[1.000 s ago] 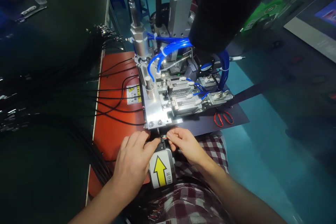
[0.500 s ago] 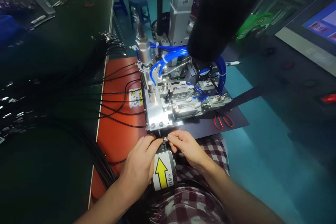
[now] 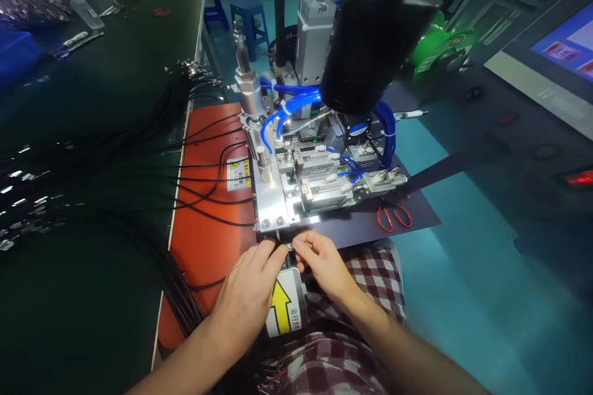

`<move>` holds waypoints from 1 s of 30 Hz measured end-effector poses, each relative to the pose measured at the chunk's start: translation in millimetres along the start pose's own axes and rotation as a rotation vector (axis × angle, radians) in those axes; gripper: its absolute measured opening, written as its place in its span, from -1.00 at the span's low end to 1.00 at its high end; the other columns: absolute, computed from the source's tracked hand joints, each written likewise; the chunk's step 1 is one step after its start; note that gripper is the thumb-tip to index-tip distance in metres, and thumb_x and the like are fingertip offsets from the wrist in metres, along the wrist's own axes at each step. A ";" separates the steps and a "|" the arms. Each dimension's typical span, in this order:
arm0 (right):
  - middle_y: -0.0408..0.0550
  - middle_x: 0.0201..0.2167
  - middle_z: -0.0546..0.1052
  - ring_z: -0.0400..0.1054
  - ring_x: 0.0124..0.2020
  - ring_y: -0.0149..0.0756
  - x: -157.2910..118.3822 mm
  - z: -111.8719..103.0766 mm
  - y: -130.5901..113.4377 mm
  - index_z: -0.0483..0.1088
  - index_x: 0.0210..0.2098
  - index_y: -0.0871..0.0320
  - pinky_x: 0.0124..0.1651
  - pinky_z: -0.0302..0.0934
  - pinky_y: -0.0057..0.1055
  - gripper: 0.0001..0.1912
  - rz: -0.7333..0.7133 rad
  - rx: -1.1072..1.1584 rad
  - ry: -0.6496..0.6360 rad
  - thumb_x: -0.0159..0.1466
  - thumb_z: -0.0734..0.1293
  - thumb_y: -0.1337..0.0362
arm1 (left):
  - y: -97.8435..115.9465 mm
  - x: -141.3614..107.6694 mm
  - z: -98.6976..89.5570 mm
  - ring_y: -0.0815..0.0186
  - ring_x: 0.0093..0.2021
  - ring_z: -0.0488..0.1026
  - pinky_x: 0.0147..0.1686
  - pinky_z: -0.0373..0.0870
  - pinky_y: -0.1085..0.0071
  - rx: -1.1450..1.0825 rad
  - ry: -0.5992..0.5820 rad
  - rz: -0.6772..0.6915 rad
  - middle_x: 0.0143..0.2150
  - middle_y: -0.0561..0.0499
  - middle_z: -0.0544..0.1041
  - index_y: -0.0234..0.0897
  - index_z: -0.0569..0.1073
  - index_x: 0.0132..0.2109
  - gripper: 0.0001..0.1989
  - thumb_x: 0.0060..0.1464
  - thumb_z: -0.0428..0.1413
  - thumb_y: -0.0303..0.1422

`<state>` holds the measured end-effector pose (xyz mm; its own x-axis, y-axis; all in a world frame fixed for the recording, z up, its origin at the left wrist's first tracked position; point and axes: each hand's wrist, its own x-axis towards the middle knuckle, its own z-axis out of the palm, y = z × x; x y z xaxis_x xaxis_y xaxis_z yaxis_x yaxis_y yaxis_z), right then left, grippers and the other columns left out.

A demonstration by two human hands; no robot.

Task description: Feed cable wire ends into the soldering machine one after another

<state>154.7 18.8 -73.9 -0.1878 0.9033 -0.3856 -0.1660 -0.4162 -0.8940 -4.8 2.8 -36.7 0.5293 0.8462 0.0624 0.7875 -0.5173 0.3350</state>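
Observation:
My left hand (image 3: 250,284) and my right hand (image 3: 320,262) meet just in front of the machine's near edge. Between their fingertips is a small shiny metal connector (image 3: 290,247), mostly covered by the fingers. My right thumb and index finger pinch its right end; my left thumb and fingers close on the left side. A black cable (image 3: 208,287) runs in under my left hand. Below the fingers sits a white cover with a yellow arrow (image 3: 281,311), partly behind my left hand. The bench machine (image 3: 273,197), with metal blocks and blue air tubes, stands directly ahead.
Black cables (image 3: 157,111) with metal ends lie across the dark table (image 3: 115,308) and an orange-red mat (image 3: 204,247). Red-handled scissors (image 3: 393,217) rest on the dark plate at right. A black cylinder (image 3: 375,49) hangs over the machine. A screen (image 3: 567,43) stands far right.
The view has shifted slightly, so the machine sits a little further left. Both hands stay together at the connector, with only slight finger movement.

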 end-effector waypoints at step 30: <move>-0.20 -0.56 0.36 0.23 -0.60 -0.42 -5.5 -23.0 6.4 0.38 -0.37 0.21 -0.47 0.07 -0.44 -0.57 -0.073 0.036 0.127 0.13 0.30 -0.08 | -11.8 -71.3 1.9 0.12 0.15 0.26 0.05 0.33 0.20 0.371 0.087 -0.209 0.20 -0.13 0.29 -0.27 0.12 0.27 -0.50 0.18 -0.16 -0.41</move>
<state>177.0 13.5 -82.8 -0.0502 0.9362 -0.3478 -0.2100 -0.3503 -0.9128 -51.2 -51.6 -46.9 0.3300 0.9371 0.1133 0.9436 -0.3310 -0.0107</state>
